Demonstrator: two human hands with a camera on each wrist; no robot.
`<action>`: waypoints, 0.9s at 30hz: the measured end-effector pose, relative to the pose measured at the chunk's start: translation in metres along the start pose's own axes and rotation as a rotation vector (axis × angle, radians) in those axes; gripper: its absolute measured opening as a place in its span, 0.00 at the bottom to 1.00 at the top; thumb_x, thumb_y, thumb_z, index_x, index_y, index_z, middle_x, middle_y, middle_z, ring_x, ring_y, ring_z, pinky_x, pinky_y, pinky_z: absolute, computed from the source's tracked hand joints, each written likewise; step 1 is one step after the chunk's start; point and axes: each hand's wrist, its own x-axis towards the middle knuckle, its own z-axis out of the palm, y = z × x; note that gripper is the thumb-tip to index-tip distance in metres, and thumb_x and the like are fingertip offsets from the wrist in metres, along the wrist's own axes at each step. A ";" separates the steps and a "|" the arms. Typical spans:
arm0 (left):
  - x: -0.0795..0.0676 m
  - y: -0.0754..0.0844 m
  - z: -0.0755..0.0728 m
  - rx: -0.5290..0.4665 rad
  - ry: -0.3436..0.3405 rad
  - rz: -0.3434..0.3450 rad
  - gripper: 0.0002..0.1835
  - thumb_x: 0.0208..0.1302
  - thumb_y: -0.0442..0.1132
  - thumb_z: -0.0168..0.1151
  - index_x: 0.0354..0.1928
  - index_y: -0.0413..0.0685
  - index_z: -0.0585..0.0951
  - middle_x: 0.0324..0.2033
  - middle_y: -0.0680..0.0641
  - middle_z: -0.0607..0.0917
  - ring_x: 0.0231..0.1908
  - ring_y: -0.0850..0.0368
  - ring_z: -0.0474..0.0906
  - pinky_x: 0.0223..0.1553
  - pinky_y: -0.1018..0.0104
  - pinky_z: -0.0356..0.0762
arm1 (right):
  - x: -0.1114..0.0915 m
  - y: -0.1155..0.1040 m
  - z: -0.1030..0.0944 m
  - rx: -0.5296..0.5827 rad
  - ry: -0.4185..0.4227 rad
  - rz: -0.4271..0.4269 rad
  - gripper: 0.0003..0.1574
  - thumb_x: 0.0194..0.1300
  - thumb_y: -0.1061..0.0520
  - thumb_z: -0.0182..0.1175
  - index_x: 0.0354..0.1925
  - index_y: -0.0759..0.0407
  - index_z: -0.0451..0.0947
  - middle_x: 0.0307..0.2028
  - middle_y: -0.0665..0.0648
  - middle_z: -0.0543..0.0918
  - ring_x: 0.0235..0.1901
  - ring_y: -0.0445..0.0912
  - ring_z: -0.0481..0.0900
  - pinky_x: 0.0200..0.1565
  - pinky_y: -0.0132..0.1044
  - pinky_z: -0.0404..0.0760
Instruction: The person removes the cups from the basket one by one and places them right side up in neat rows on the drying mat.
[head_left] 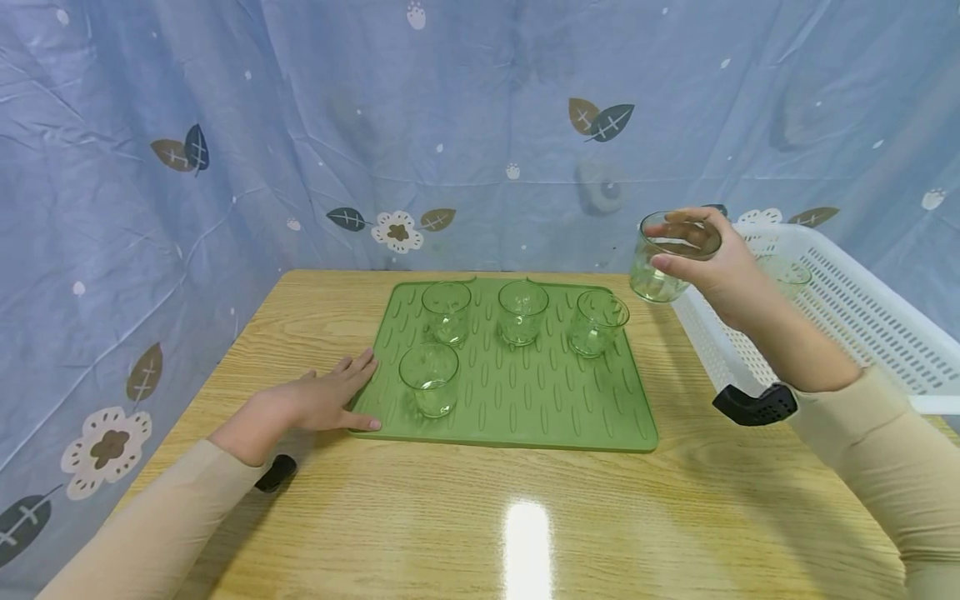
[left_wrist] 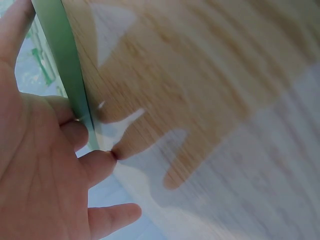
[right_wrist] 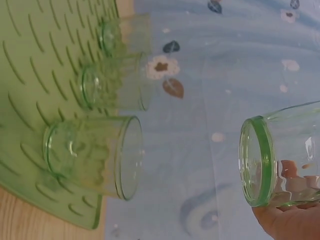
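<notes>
My right hand [head_left: 738,279] grips a clear, green-tinted glass [head_left: 654,279] near its rim, thumb on the near side and fingers on the far side. The glass hangs upright in the air between the green mat [head_left: 487,417] and the basket. Its thick base shows in the right wrist view, with fingertips visible through the wall. Three similar glasses, left [head_left: 447,310], middle [head_left: 522,312] and right [head_left: 597,323], stand along the mat's back; a fourth glass [head_left: 429,375] stands at its front left. With fingers spread, my left hand [head_left: 318,404] rests at the mat's left edge.
A white perforated basket [head_left: 708,342] sits at the right of the wooden table [head_left: 420,508], with another glass [head_left: 783,273] inside, partly behind my right hand. Behind the table hangs a blue patterned curtain [head_left: 480,108], which also runs down the left side.
</notes>
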 end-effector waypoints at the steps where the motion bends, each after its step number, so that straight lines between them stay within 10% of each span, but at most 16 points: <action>1: 0.000 0.000 0.000 0.001 0.000 0.000 0.58 0.68 0.71 0.56 0.81 0.37 0.45 0.80 0.35 0.38 0.76 0.28 0.37 0.65 0.18 0.38 | 0.000 0.000 0.002 -0.001 -0.004 -0.004 0.29 0.70 0.71 0.62 0.61 0.53 0.65 0.52 0.45 0.84 0.53 0.38 0.80 0.51 0.24 0.77; 27: -0.003 0.002 -0.001 -0.007 0.007 -0.002 0.58 0.68 0.70 0.57 0.81 0.36 0.46 0.80 0.35 0.39 0.76 0.27 0.37 0.65 0.19 0.38 | -0.012 0.031 0.061 0.043 -0.132 0.002 0.33 0.65 0.77 0.60 0.60 0.52 0.66 0.53 0.45 0.84 0.55 0.39 0.81 0.54 0.30 0.82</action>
